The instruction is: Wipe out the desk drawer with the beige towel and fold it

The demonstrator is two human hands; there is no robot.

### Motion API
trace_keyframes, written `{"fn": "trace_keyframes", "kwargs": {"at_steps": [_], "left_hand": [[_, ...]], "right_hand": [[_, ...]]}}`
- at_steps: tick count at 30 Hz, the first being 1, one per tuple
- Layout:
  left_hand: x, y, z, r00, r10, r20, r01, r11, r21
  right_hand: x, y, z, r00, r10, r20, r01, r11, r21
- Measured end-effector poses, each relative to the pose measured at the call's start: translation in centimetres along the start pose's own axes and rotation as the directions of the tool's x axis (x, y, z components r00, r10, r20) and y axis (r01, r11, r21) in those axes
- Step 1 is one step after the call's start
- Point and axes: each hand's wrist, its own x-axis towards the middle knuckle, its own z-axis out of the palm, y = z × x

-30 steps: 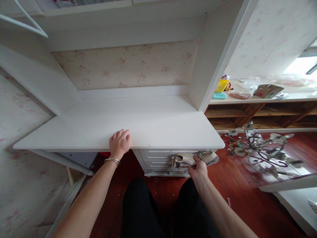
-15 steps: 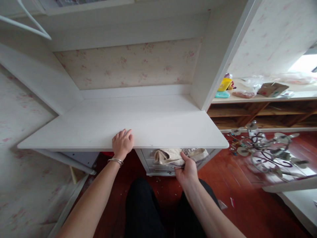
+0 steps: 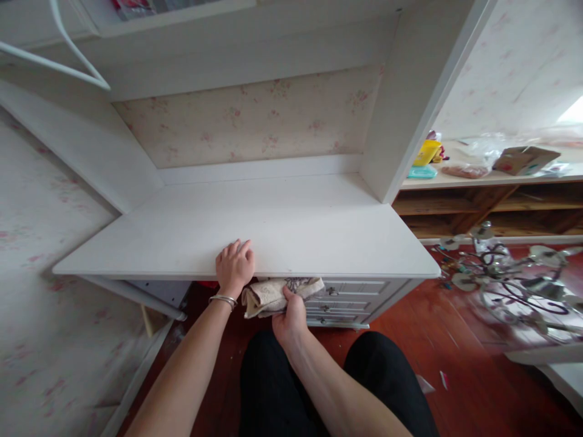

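Your right hand has moved left, gripping the folded beige patterned cloth beneath the flat white desktop where your unclenched left hand rests, the rightward stretch passed, the remainder unclear.

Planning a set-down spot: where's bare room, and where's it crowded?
Bare: white desktop, between left hand, right upright and rear strip. Crowded: below its front edge, where right hand holds a folded cloth; low shelf, under plastic bags and cardboard box.
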Motion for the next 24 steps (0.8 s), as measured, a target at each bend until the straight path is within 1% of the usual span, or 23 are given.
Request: {"fn": "trace_keyframes", "kwargs": {"at_steps": [3, 5, 9, 13, 18, 21, 24], "left_hand": [[0.0, 0.0, 0.1, 1.0, 0.001, -0.006, -0.001, 1.0, -0.007], [0.0, -0.1, 0.1, 1.0, 0.007, -0.009, -0.007, 1.0, -0.01], [0.0, -0.1, 0.1, 1.0, 0.006, -0.005, -0.006, 1.0, -0.019], [0.1, -0.1, 0.0, 1.0, 0.0, 0.002, 0.0, 1.0, -0.03], [0.1, -0.2, 0.0, 1.0, -0.001, 0.003, 0.001, 0.999, -0.045], [0.0, -0.2, 0.1, 1.0, -0.002, -0.001, 0.002, 0.999, -0.045], [0.0, -0.1, 0.0, 1.0, 0.003, 0.0, -0.003, 0.999, -0.045]], "right_hand": [[2.3, 0.0, -1.7, 0.998, 0.047, -0.035, -0.047, 0.999, -0.007], [3.8, -0.6, -2.9, 0.995, 0.063, -0.081, -0.066, 0.997, -0.03], [6.2, -2.7, -4.9, 0.987, 0.049, -0.154, -0.061, 0.995, -0.079], [7.5, -6.3, -7.0, 0.977, -0.005, -0.212, -0.02, 0.993, -0.116], [8.2, -11.9, -9.0, 0.953, -0.107, -0.284, 0.066, 0.987, -0.15], [8.0, -15.1, -9.5, 0.947, -0.149, -0.283, 0.104, 0.98, -0.167], [7.2, -17.9, -9.6, 0.944, -0.189, -0.27, 0.144, 0.973, -0.18]]}}
